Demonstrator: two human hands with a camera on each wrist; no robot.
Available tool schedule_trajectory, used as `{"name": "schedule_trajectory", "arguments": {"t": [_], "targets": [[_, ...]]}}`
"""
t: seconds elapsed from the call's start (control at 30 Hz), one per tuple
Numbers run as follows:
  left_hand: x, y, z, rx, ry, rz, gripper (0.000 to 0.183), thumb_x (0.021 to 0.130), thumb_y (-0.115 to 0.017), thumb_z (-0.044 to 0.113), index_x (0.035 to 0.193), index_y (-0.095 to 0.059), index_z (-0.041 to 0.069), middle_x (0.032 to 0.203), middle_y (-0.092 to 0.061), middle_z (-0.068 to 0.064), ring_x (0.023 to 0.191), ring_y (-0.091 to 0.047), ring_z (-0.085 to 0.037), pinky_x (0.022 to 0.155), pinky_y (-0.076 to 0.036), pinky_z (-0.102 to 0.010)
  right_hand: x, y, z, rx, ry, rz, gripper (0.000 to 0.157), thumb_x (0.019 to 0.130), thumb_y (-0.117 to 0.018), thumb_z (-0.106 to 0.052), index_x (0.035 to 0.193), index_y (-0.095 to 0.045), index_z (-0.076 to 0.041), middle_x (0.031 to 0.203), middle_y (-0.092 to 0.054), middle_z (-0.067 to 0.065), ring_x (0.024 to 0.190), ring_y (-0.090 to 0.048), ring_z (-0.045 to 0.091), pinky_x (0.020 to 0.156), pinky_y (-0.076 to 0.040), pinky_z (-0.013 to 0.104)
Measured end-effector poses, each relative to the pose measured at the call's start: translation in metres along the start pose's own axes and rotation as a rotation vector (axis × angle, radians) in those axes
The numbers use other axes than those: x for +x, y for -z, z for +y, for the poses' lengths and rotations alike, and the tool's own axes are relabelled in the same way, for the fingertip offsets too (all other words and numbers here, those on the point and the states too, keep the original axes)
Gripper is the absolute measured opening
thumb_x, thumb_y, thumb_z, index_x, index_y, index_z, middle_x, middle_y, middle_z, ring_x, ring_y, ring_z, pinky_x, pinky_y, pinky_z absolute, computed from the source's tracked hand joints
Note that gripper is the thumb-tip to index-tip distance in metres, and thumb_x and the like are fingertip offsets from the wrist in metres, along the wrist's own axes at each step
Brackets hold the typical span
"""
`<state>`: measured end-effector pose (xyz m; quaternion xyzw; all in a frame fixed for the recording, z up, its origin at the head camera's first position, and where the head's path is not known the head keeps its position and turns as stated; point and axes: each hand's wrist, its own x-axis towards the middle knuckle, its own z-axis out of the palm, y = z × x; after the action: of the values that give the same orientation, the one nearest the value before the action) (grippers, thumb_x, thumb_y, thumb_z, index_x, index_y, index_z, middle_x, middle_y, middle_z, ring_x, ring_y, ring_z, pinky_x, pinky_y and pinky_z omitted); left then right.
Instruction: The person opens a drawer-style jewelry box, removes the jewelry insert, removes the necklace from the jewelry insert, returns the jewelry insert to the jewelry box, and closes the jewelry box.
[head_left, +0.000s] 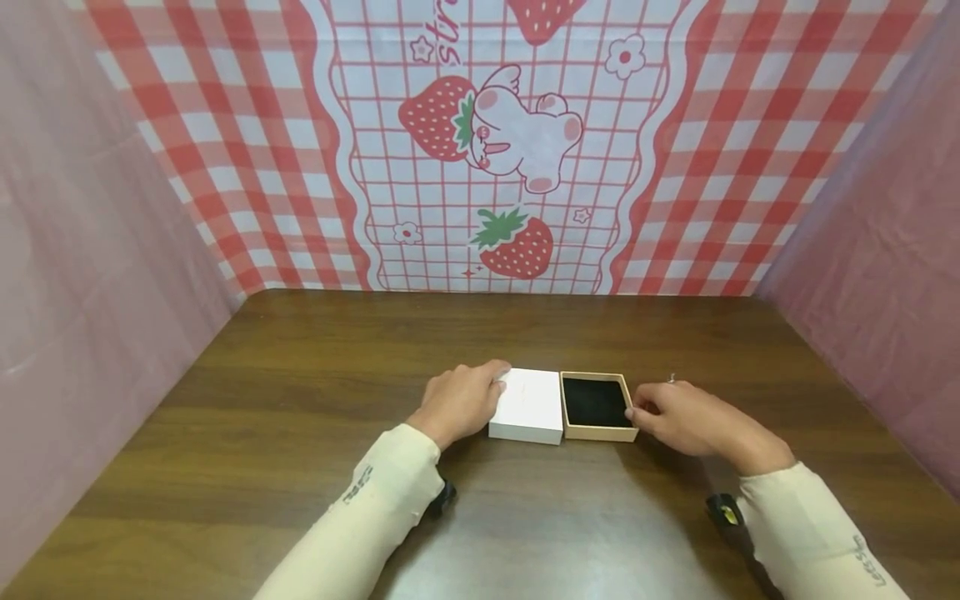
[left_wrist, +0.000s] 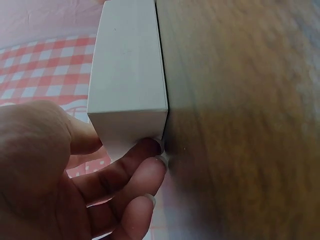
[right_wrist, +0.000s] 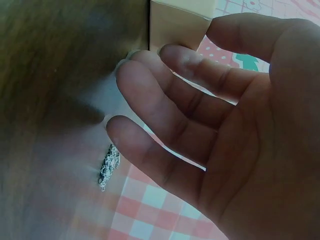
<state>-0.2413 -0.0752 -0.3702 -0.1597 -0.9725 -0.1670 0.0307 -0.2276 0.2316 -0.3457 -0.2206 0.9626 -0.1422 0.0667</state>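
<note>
A white box lid (head_left: 529,406) lies closed side up on the table. My left hand (head_left: 461,402) holds its left side, thumb by the top edge; in the left wrist view the fingertips (left_wrist: 152,150) touch its end wall. Right against the lid stands an open tan box (head_left: 600,434) with a black lining (head_left: 595,402). At that box's right wall is my right hand (head_left: 690,417), the thumb on the rim and the index finger against the outside. The other right fingers are loosely bent, as the right wrist view shows.
A small silvery, chain-like thing (right_wrist: 108,167) lies on the table beyond the right fingers. The brown wooden table (head_left: 337,342) meets a red-checked cloth (head_left: 285,167) at the back. Pink curtains (head_left: 97,250) hang on both sides.
</note>
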Motion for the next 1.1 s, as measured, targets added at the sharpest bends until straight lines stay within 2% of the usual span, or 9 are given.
{"name": "schedule_trajectory", "arguments": {"t": [0.17,0.33,0.7,1.1], "targets": [[0.0012,-0.0003,-0.001,0.017,0.022,-0.022,0.038,0.101,-0.046,0.037,0.139,-0.051,0.033,0.124,-0.068,-0.004,0.099,-0.069,-0.028,0.071,-0.052,-0.046,0.0003,-0.0066,-0.0007,0.025,-0.006,0.002,0.015,0.096,-0.059,-0.028,0.089,-0.063,-0.015,0.07,-0.055,-0.007,0.062,-0.048,0.006,0.058,-0.039,0.025],[0.0005,-0.0028,-0.0007,-0.007,0.027,-0.028,0.038,0.101,-0.046,0.038,0.139,-0.051,0.033,0.127,-0.067,-0.003,0.103,-0.068,-0.029,0.074,-0.052,-0.048,-0.0011,-0.0101,-0.001,0.029,-0.02,-0.006,0.015,0.095,-0.06,-0.027,0.086,-0.062,-0.016,0.067,-0.053,-0.006,0.06,-0.046,0.007,0.056,-0.037,0.024],[0.0006,-0.0026,-0.0005,-0.027,0.037,-0.006,0.038,0.101,-0.047,0.038,0.139,-0.052,0.033,0.127,-0.067,-0.002,0.101,-0.069,-0.027,0.074,-0.052,-0.046,-0.0016,-0.0065,-0.0039,-0.005,0.006,0.028,0.015,0.095,-0.06,-0.027,0.083,-0.06,-0.017,0.066,-0.053,-0.007,0.058,-0.044,0.005,0.055,-0.036,0.024],[0.0005,-0.0022,-0.0015,-0.036,0.051,-0.011,0.039,0.101,-0.047,0.038,0.139,-0.051,0.033,0.128,-0.067,-0.002,0.104,-0.068,-0.027,0.076,-0.052,-0.047,0.0018,-0.0046,-0.0069,-0.011,-0.009,0.003,0.015,0.095,-0.06,-0.027,0.085,-0.062,-0.016,0.067,-0.054,-0.006,0.059,-0.047,0.007,0.056,-0.038,0.025]]}}
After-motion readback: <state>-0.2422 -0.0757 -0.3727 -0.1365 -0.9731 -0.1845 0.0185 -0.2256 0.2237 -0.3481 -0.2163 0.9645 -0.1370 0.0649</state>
